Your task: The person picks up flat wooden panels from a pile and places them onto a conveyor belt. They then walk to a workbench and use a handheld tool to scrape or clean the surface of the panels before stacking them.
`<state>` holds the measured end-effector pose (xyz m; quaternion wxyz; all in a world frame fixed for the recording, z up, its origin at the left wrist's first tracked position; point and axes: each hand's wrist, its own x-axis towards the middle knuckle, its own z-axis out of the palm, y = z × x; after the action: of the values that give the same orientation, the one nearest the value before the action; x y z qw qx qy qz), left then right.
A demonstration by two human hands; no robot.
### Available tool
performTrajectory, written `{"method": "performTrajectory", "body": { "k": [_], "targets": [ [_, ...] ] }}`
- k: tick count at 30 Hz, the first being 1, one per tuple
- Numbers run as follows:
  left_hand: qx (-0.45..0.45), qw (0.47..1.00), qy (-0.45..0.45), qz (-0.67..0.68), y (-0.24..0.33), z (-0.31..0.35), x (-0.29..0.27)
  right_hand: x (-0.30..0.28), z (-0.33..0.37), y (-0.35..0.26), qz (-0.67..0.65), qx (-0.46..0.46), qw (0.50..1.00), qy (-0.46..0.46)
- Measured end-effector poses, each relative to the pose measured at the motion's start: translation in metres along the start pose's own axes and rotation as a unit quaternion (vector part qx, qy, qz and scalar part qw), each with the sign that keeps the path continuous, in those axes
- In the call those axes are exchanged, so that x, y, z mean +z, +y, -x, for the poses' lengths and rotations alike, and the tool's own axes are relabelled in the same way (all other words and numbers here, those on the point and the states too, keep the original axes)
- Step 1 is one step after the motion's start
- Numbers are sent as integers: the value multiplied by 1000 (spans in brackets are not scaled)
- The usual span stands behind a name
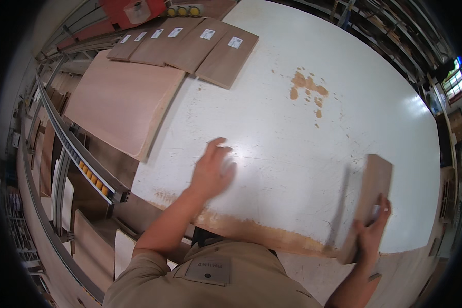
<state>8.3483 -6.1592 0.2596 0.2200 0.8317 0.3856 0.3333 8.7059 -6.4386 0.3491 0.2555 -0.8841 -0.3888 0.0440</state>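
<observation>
My right hand (370,234) grips a narrow brown wooden board (373,187) near its lower end, thumb on one side and fingers on the other. The board is tilted up on its edge at the right front of the white worktable (272,169), and its lower end reaches past the table's near edge. My left hand (209,172) hovers over the table left of centre, with nothing in it. Its fingers are loosely bent and apart, a little blurred by motion.
Several labelled brown wooden panels (226,59) lie overlapping at the far left. Nearer is a large pinkish-brown board (123,100). A roller rail (82,159) runs along the table's left side. Worn brown patches (307,87) mark the tabletop. Racks (395,31) stand at the far right.
</observation>
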Motion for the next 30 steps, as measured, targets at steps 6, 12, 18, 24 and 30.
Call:
{"method": "performTrajectory", "body": {
  "k": [6,12,18,24,30],
  "targets": [
    [-64,996,17,-66,-19,-39,-2,-59,-49,244,155,166,969,94],
    [-53,987,29,-150,-83,-123,-8,-47,-56,380,138,187,970,73],
    [-128,946,7,-296,-159,-242,-27,-47,-92,283,333,165,926,64],
    [-236,903,-40,-357,-214,-329,-28,116,-154,-43,-209,37,965,-155],
    [-271,908,-65,-312,-225,-367,-13,282,-203,-281,-320,42,905,-277]
  ]
}}
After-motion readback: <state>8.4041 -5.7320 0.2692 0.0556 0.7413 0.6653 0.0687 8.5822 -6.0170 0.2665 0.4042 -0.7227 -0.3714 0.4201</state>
